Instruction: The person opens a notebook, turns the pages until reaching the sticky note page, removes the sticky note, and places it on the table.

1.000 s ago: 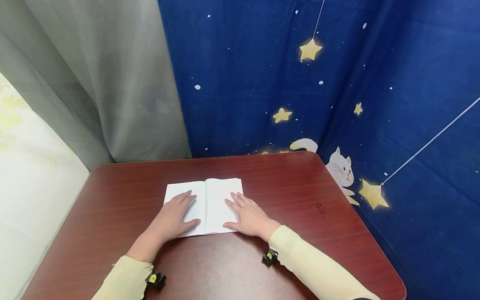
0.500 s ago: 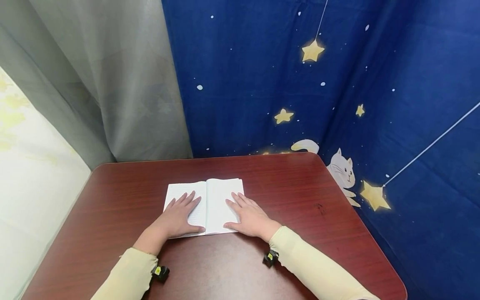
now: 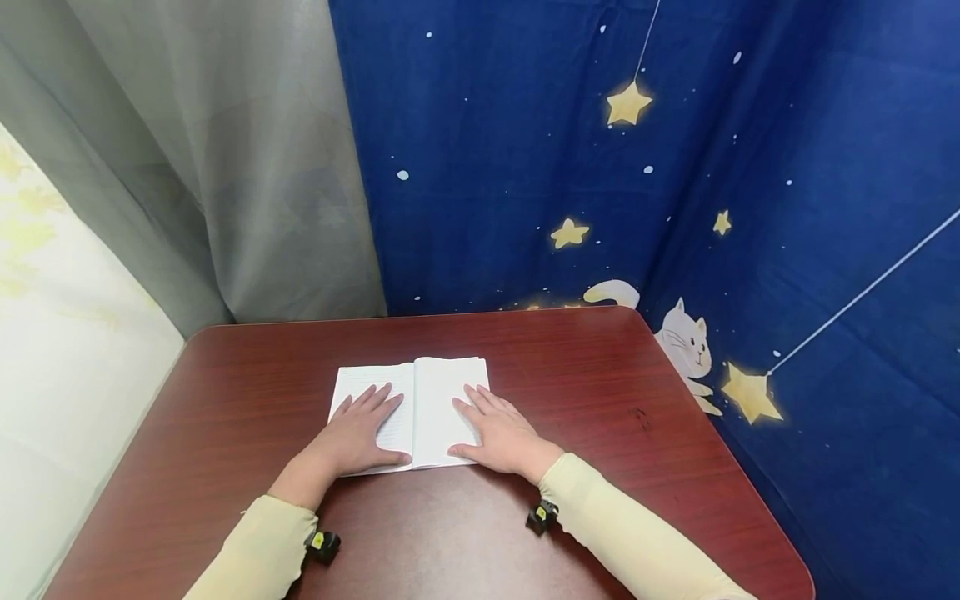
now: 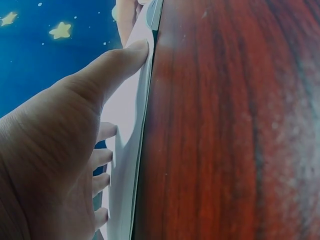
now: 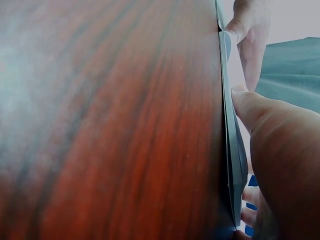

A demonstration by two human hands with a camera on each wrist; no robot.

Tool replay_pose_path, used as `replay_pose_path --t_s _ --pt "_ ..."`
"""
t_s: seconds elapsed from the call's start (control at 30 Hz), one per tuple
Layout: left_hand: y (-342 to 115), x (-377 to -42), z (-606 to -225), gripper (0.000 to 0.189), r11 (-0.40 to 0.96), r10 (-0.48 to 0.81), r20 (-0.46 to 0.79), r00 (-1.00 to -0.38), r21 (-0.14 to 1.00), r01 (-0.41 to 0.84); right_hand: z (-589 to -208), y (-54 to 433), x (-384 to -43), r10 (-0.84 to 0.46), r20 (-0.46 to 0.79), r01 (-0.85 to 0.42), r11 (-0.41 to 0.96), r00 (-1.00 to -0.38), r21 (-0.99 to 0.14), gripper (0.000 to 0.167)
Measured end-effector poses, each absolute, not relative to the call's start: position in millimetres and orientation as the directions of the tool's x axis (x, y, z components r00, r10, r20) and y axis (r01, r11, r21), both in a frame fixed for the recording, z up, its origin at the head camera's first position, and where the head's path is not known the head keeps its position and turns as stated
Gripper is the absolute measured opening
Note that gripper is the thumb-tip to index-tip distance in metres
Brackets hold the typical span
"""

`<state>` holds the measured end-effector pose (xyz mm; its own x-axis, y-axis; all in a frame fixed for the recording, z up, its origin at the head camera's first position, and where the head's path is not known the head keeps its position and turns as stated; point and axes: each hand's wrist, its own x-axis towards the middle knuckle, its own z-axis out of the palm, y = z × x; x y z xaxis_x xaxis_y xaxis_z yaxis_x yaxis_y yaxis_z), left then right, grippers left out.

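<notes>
An open notebook [image 3: 441, 417] with white pages lies flat on the table, its left page faintly lined and its right page looking blank. My left hand [image 3: 354, 437] rests on the left page with the fingers spread and the thumb near the centre fold. On the right page lies my right hand [image 3: 501, 433], covering its outer lower part, fingers spread toward the top. In the left wrist view the thumb [image 4: 127, 57] touches the page close to the lower edge. The right wrist view shows the right thumb [image 5: 250, 105] on the paper too. Neither hand grips anything.
The reddish-brown wooden table [image 3: 570, 367] has rounded corners. Behind it hang a grey curtain [image 3: 285, 183] and a blue curtain [image 3: 487, 150] printed with stars and a cat. A black wrist camera [image 3: 324, 547] sits at the left cuff, another black camera [image 3: 542, 517] at the right.
Over the last second my left hand has shifted slightly, its fingers spreading out flatter on the left page and its thumb reaching the fold. The right hand stays in place on its page.
</notes>
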<state>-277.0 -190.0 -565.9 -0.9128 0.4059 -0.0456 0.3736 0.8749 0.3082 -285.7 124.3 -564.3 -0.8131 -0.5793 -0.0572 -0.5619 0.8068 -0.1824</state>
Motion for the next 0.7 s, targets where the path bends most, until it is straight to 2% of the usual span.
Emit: replay_pose_path --t_s 0.17,0.37,0.7 --pt "-188.7 -276.2 -564.7 0.115 0.875 0.402 -0.059 -0.914 0.318 0.365 -563.2 126.2 -287.3 -0.600 0.000 -0.592 0.788 -0.800 -0.171 0.092" --pt "-187.2 -276.3 -562.3 0.113 0.874 0.404 -0.060 -0.913 0.321 0.365 -555.2 128.6 -286.4 -0.660 0.089 -0.664 0.726 -0.746 -0.178 0.088" --pt "-186.7 -276.4 -558.6 0.113 0.868 0.410 -0.053 -0.910 0.328 0.372 -558.3 129.9 -284.5 -0.702 0.059 -0.701 0.696 -0.710 -0.155 0.094"
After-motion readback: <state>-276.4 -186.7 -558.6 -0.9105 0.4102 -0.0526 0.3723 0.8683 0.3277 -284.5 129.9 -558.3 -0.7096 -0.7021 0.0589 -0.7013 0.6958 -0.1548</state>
